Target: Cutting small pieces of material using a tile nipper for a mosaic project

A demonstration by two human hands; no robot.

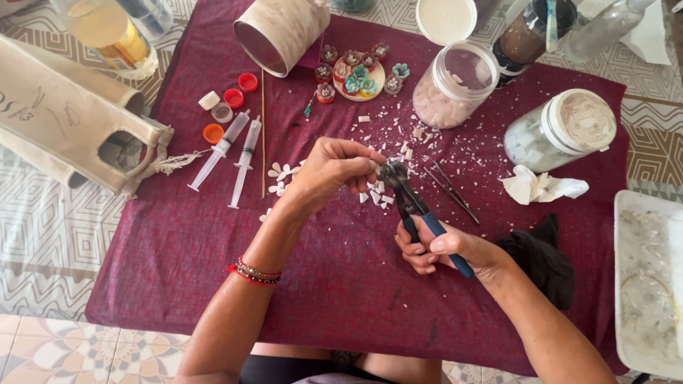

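With white chips (388, 146) scattered on the cloth-covered tabletop (341, 284) and cut petals (281, 173) laid at left, cutting appears partly done: left hand (331, 169) fingers pinch a small white piece, right hand (445, 250) grips the blue-handled nippers (407, 203) biting it.

Blue-handled nippers (416, 213), maroon cloth (341, 284)

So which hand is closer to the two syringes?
Left. The left hand is just right of the syringes; the right hand, gripping blue-handled nippers, is farther right and lower.
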